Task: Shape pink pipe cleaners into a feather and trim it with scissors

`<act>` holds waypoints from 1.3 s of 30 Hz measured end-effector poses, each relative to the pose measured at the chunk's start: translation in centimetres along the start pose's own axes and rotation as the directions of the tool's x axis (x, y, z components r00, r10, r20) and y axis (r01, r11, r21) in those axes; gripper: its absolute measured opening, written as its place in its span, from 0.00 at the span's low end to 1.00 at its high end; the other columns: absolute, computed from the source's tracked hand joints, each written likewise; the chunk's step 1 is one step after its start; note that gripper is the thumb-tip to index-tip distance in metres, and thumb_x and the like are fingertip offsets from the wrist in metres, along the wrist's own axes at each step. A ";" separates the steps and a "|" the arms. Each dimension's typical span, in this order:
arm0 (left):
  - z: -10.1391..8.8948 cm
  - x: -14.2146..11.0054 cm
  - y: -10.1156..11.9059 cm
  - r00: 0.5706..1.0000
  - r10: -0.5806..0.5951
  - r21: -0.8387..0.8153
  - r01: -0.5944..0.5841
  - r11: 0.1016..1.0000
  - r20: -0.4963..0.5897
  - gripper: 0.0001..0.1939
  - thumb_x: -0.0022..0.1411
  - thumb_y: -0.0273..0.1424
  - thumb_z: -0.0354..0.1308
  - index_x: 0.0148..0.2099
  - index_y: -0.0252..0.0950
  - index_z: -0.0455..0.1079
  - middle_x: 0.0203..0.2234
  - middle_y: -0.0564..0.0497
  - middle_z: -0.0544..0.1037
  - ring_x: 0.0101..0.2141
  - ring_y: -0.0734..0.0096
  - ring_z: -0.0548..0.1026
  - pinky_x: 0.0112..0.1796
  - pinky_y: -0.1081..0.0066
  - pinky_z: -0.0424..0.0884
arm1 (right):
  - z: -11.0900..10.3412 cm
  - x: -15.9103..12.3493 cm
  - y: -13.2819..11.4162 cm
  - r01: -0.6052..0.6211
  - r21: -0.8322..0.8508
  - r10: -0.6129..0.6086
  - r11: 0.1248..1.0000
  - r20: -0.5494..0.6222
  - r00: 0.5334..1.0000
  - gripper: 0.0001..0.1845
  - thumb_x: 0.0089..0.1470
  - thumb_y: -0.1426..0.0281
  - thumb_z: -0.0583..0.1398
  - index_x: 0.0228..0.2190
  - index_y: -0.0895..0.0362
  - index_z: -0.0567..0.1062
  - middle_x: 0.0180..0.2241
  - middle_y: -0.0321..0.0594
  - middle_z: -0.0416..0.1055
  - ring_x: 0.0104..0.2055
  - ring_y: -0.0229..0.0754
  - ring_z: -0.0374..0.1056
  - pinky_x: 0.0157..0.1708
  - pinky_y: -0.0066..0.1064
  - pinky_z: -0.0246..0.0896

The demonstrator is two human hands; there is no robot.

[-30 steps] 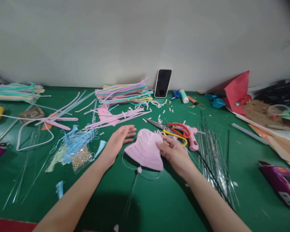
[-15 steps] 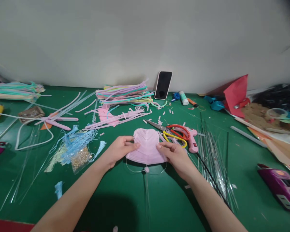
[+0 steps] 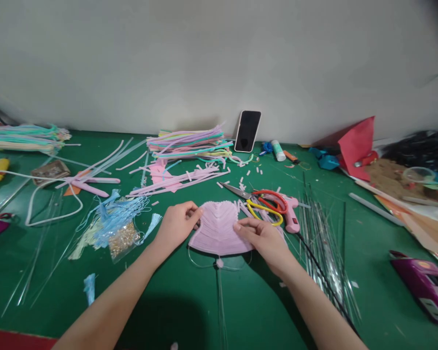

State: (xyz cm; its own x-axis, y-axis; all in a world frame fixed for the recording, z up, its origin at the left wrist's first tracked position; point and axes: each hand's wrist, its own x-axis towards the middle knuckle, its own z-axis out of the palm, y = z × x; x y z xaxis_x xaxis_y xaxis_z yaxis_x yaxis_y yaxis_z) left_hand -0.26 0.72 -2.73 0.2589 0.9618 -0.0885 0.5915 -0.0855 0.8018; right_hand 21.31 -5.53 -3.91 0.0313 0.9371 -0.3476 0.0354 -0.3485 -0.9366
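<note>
A pink, ribbed, fan-shaped craft piece (image 3: 219, 231) lies in front of me, with thin clear wires and a small pink knob below its curved lower edge. My left hand (image 3: 180, 221) grips its upper left edge between thumb and curled fingers. At the right edge, my right hand (image 3: 261, 238) pinches it, thumb and fingertips resting on its face. Scissors (image 3: 263, 201) with red and yellow handles lie just beyond my right hand, beside a pink hot glue gun (image 3: 292, 218).
Bundled pastel pipe cleaners (image 3: 190, 143) lie near the wall, left of a leaning phone (image 3: 248, 131). Blue tassels (image 3: 120, 216) and a bag of gold beads (image 3: 124, 240) sit left. Clear wires (image 3: 323, 243) spread at right, near a purple device (image 3: 423, 287).
The craft piece now tilts flatter, so its top edge appears lower. My left hand has shifted slightly up its left edge, and the right fingers lie further over its face.
</note>
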 end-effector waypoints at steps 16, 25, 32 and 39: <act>-2.0 1.1 0.1 0.931 0.323 0.635 -0.146 0.759 -0.172 0.17 0.66 0.31 0.49 0.54 0.33 0.70 0.55 0.37 0.69 0.57 0.51 0.66 0.56 0.53 0.62 | -2.0 -0.7 -1.3 0.170 -0.773 -0.588 0.611 -0.299 0.751 0.27 0.61 0.52 0.49 0.24 0.55 0.77 0.15 0.38 0.68 0.18 0.40 0.61 0.25 0.32 0.52; -3.5 6.5 0.9 0.991 0.133 0.794 -0.087 0.602 0.007 0.21 0.63 0.33 0.56 0.57 0.32 0.64 0.52 0.36 0.73 0.53 0.50 0.71 0.49 0.60 0.67 | -2.1 -0.2 -0.4 0.224 -0.709 -0.539 0.668 -0.255 0.803 0.24 0.61 0.53 0.50 0.27 0.54 0.77 0.19 0.40 0.73 0.21 0.43 0.66 0.26 0.32 0.54; -4.7 8.9 0.1 0.997 0.073 0.796 -0.063 0.602 0.024 0.27 0.58 0.36 0.61 0.58 0.33 0.63 0.50 0.33 0.73 0.50 0.45 0.72 0.45 0.59 0.67 | -2.5 0.2 0.3 0.234 -0.691 -0.524 0.684 -0.242 0.817 0.23 0.61 0.54 0.50 0.30 0.54 0.77 0.22 0.40 0.75 0.23 0.43 0.69 0.27 0.32 0.55; -5.4 10.3 -0.2 0.984 0.067 0.692 -0.164 0.704 0.165 0.15 0.55 0.31 0.60 0.46 0.36 0.71 0.36 0.45 0.80 0.39 0.57 0.76 0.38 0.69 0.66 | -2.2 0.3 0.4 0.250 -0.662 -0.493 0.707 -0.207 0.845 0.23 0.61 0.53 0.50 0.26 0.54 0.74 0.21 0.40 0.74 0.23 0.43 0.68 0.28 0.32 0.55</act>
State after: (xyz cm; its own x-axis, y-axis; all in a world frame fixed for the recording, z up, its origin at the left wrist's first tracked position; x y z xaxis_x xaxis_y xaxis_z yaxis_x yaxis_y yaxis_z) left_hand -1.81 11.99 -0.60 0.4202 0.8979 -0.1312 0.9019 -0.3972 0.1698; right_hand 23.56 -5.38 -4.30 0.2157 0.9602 0.1773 0.6940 -0.0231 -0.7196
